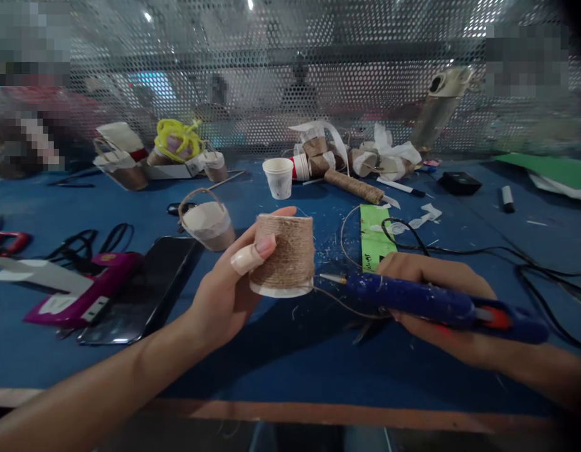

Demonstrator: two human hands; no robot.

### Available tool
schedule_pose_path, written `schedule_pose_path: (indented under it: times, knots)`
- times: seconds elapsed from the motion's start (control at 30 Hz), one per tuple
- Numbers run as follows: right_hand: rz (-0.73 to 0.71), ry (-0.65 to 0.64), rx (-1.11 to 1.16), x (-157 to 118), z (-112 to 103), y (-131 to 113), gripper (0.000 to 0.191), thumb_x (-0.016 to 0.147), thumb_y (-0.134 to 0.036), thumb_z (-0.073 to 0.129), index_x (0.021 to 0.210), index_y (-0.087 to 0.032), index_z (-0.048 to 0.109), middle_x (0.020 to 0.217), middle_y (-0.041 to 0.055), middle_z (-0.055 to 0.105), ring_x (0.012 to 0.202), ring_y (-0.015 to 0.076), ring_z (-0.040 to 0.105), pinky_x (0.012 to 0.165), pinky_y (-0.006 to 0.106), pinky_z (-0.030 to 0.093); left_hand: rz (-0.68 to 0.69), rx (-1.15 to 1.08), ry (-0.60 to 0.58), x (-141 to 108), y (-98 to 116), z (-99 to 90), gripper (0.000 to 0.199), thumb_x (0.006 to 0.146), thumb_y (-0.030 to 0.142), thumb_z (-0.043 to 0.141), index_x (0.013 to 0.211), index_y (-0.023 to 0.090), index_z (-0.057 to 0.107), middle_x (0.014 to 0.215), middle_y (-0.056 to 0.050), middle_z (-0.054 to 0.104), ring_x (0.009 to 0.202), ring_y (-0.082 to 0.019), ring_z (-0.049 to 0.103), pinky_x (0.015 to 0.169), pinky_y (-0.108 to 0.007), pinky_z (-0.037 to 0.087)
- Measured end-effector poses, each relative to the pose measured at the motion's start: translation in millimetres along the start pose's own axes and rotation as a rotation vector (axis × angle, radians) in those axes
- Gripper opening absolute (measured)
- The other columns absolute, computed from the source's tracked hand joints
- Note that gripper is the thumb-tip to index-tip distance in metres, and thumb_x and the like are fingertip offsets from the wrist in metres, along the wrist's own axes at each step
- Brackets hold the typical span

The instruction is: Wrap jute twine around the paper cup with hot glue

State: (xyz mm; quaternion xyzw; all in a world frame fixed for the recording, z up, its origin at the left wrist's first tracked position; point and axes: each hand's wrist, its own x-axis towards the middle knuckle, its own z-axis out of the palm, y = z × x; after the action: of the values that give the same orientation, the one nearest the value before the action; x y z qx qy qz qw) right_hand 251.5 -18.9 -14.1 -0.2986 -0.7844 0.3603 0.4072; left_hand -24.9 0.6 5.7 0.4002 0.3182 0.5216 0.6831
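Note:
My left hand [231, 285] is wrapped round a paper cup [285, 254] covered in brown twine, with a bare white rim along its lower edge. A bandage or tape covers the thumb. From the cup's lower right a loose strand of twine [347, 306] runs to my right hand [431, 276]. That hand is closed on a blue glue gun [413, 298], whose metal tip points left, close beside the cup's lower right side.
Behind stand a white cup [278, 177], a small handled basket [208, 225] and a twine roll [354, 186]. A phone [144, 292] and a purple glue gun [102, 285] lie left. Black cables [530, 270] cross the right; a perforated metal screen [253, 75] closes the back.

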Motion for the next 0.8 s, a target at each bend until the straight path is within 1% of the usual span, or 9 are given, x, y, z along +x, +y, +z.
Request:
schedule_pose_path:
  times: [0.1,0.17,0.27,0.33,0.43,0.53,0.67,0.8]
  knots:
    - [-0.009,-0.010,-0.061,0.3,-0.4,0.2,0.020,0.088,-0.013,0.067,0.079,-0.025,0.053,0.078,0.0004,0.063,0.075,0.0202,0.065,0.068,0.035,0.050,0.003,0.013,0.005,-0.5,-0.9,-2.2,0.046,0.083,0.039,0.081,0.125,0.023,0.077,0.118,-0.007,0.079,0.104,-0.026,0.071,0.088,-0.035,0.058]
    - [-0.017,-0.020,-0.102,0.9,-0.2,-1.7,0.022,0.085,-0.011,0.067,0.078,-0.025,0.051,0.077,-0.0010,0.062,0.072,0.0178,0.063,0.065,0.032,0.049,0.002,0.021,0.011,-0.4,-1.7,-3.0,0.047,0.081,0.040,0.082,0.125,0.024,0.077,0.120,-0.007,0.079,0.104,-0.026,0.071,0.088,-0.035,0.058]
    - [-0.011,-0.033,-0.134,0.8,0.7,-4.9,0.024,0.084,-0.008,0.066,0.077,-0.024,0.049,0.076,-0.0027,0.062,0.067,0.0144,0.060,0.061,0.029,0.047,0.000,0.059,0.017,-0.6,-2.4,-3.0,0.053,0.077,0.042,0.085,0.127,0.026,0.077,0.118,-0.006,0.078,0.105,-0.027,0.070,0.086,-0.035,0.059]
    - [-0.009,-0.038,-0.164,-0.7,1.4,-5.8,0.024,0.083,-0.008,0.066,0.078,-0.024,0.049,0.076,-0.0024,0.063,0.067,0.0142,0.061,0.060,0.029,0.046,0.001,0.094,0.027,-1.3,-2.6,-2.4,0.055,0.075,0.043,0.087,0.127,0.027,0.077,0.116,-0.006,0.078,0.104,-0.028,0.069,0.084,-0.034,0.059]
    - [-0.025,-0.039,-0.212,-4.2,2.5,-4.3,0.022,0.083,-0.013,0.066,0.079,-0.025,0.048,0.075,-0.0017,0.061,0.065,0.0151,0.059,0.059,0.030,0.044,0.026,0.138,0.030,-2.8,-3.4,-0.9,0.048,0.081,0.043,0.083,0.126,0.029,0.077,0.117,-0.005,0.077,0.105,-0.028,0.068,0.085,-0.034,0.058]
    - [-0.059,-0.045,-0.273,-7.0,3.5,-0.6,0.023,0.082,-0.016,0.067,0.080,-0.025,0.047,0.074,-0.0016,0.059,0.063,0.0154,0.057,0.057,0.031,0.040,0.048,0.151,0.016,-3.6,-4.9,1.1,0.040,0.084,0.037,0.080,0.124,0.030,0.078,0.116,-0.003,0.077,0.105,-0.026,0.067,0.085,-0.032,0.058]
    - [-0.103,-0.031,-0.336,-7.8,3.9,1.8,0.025,0.081,-0.018,0.069,0.082,-0.026,0.046,0.074,-0.0014,0.060,0.062,0.0156,0.055,0.057,0.031,0.038,0.063,0.142,0.040,-4.0,-5.6,2.1,0.041,0.082,0.033,0.083,0.122,0.031,0.079,0.115,-0.001,0.077,0.105,-0.025,0.067,0.082,-0.031,0.058]
    - [-0.070,-0.035,-0.360,-6.4,3.4,-0.8,0.024,0.084,-0.019,0.067,0.081,-0.025,0.045,0.073,-0.0017,0.061,0.059,0.0137,0.053,0.055,0.030,0.037,0.078,0.148,0.020,-5.4,-4.6,0.7,0.042,0.086,0.035,0.079,0.128,0.031,0.076,0.122,-0.002,0.077,0.114,-0.029,0.066,0.088,-0.034,0.057]
